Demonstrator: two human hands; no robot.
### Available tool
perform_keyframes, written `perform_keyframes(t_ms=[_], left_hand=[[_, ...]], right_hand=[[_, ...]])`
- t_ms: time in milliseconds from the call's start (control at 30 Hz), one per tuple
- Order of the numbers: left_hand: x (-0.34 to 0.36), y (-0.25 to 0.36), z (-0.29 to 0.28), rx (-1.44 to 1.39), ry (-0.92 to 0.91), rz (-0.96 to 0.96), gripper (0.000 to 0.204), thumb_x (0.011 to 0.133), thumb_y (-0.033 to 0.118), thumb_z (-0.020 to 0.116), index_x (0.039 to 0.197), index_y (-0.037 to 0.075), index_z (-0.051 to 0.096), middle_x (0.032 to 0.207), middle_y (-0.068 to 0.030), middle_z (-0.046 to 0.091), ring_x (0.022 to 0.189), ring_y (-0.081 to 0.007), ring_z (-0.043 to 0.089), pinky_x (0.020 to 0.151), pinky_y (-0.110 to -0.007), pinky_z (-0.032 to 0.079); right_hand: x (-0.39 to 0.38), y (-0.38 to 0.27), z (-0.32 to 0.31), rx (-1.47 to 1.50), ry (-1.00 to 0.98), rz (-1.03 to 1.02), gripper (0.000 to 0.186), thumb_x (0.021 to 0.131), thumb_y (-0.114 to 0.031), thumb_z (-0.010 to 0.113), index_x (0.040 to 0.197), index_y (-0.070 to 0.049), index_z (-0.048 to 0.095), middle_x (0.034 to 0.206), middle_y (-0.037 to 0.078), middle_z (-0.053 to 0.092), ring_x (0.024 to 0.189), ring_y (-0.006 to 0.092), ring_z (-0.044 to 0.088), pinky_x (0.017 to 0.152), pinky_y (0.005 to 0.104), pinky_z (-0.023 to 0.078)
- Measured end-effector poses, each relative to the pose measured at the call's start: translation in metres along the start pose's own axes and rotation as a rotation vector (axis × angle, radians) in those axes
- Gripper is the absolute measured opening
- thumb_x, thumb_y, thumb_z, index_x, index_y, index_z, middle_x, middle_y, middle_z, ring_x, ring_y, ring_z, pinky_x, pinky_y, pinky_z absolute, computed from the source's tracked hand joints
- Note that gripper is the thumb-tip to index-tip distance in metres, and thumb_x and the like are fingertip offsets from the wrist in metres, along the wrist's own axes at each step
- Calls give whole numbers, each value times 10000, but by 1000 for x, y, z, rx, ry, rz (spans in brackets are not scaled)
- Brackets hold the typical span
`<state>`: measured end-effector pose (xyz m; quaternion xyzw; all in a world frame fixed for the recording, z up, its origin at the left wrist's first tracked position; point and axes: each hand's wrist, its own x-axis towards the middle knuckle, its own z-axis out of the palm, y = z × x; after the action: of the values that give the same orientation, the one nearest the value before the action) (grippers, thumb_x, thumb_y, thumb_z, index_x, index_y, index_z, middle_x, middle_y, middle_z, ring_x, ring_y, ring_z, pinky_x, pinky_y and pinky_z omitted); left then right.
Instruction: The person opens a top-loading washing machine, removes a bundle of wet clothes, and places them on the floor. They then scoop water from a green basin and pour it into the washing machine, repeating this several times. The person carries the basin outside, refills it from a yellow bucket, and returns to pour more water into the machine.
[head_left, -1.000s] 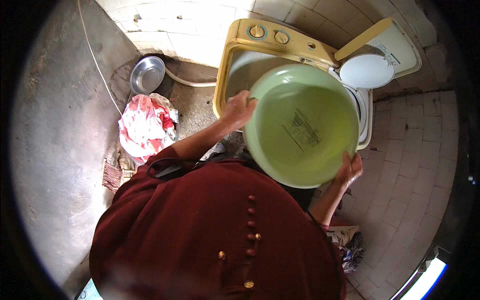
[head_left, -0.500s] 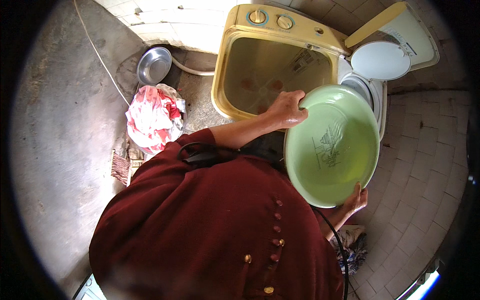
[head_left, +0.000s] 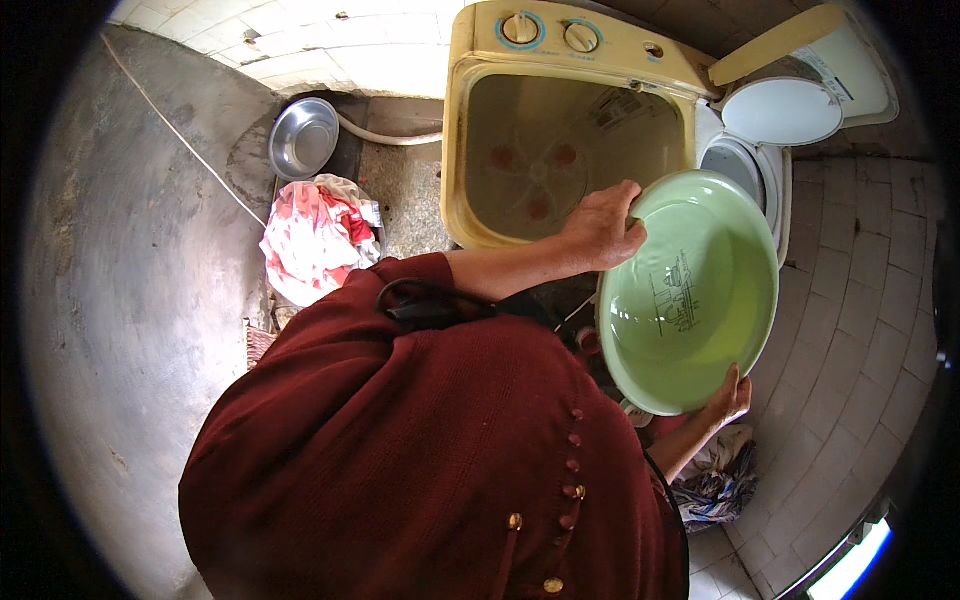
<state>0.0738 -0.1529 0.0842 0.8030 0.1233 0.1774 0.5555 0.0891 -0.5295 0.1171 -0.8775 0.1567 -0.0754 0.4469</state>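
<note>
A light green plastic basin (head_left: 650, 350) with a dark printed picture on its inside is tilted up in front of me. At its upper left rim my left hand (head_left: 605, 228) is closed on the edge. Lower down, my right hand (head_left: 730, 398) grips the near right rim, its thumb over the edge. Behind the basin stands a yellowed twin-tub washing machine (head_left: 455, 150). Its wash tub (head_left: 625, 165) lies uncovered, with reddish spots on the bottom. Part of the spin tub (head_left: 735, 158) is hidden by the basin.
To the left, a heap of red and white laundry (head_left: 315, 235) sits beside a metal bowl (head_left: 304, 138). A pale hose (head_left: 390, 138) runs to the machine. Raised lids (head_left: 785, 110) stand at its right. Patterned cloth (head_left: 718, 488) lies near my right arm, by the tiled wall (head_left: 840, 290).
The whole view has shifted, so machine and basin sit further right in the picture. Both hands keep their hold on the basin, and more of the wash tub's bottom shows.
</note>
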Motion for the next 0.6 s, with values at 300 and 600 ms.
perform_keyframes(t_ms=[300, 600], left_hand=[[22, -18, -9, -26, -175, 24, 259, 801, 178, 597, 974, -6, 541, 784, -207, 612, 747, -393, 597, 684, -479, 454], [36, -27, -13, -48, -314, 38, 208, 818, 184, 571, 847, -17, 524, 769, -259, 592, 730, -425, 596, 648, -495, 455]], right_hand=[[-61, -11, 12, 46, 193, 147, 255, 824, -159, 651, 982, 39, 624, 863, 101, 644, 719, 190, 587, 637, 322, 485], [-112, -26, 18, 53, 316, 185, 252, 826, -166, 626, 987, 28, 627, 858, 97, 645, 703, 201, 589, 634, 338, 490]])
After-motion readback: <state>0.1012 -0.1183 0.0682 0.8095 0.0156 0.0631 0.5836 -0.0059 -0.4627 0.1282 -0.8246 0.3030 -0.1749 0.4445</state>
